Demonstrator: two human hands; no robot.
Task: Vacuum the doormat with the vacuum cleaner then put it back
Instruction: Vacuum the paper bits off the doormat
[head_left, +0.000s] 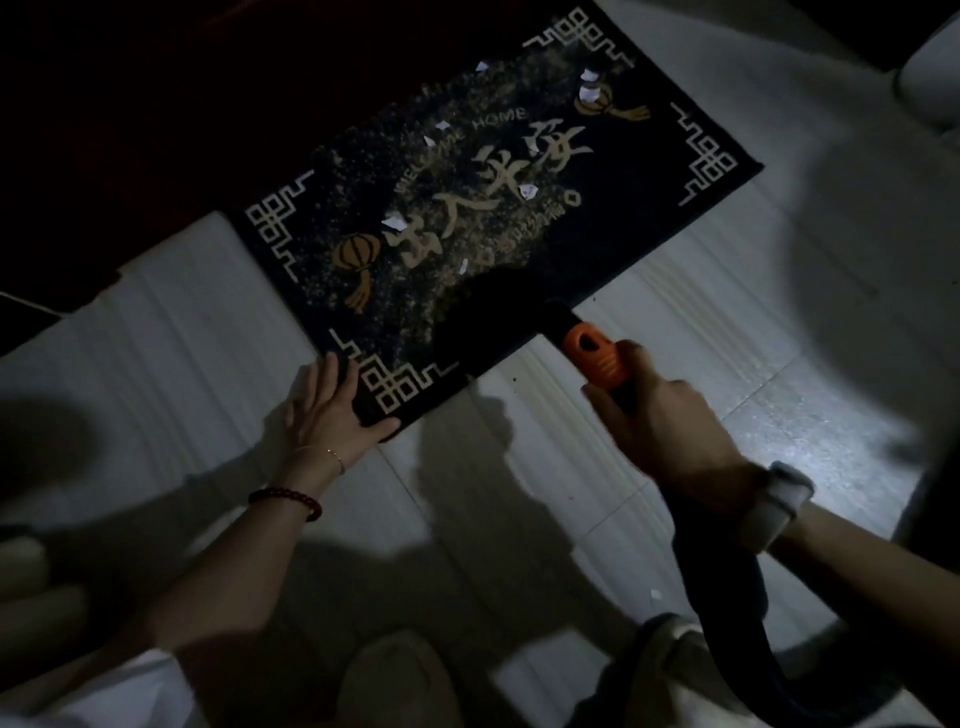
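Observation:
A dark doormat (649, 156) with gold lettering, lanterns and corner patterns lies slanted on the pale tiled floor. Fine crumbs and several white paper scraps (393, 222) are scattered over it. My left hand (332, 405) rests flat with straight fingers on the mat's near corner. My right hand (660, 415) grips the orange-and-black handle of the vacuum cleaner (592, 353). Its dark nozzle (488, 312) sits on the mat's near edge. A dark hose (727, 587) runs back under my right wrist.
A dark red surface (130, 130) borders the mat at the upper left. A pale rounded object (930, 67) stands at the upper right. One paper scrap (655, 593) lies on the tiles near my knees (395, 675). The scene is dim.

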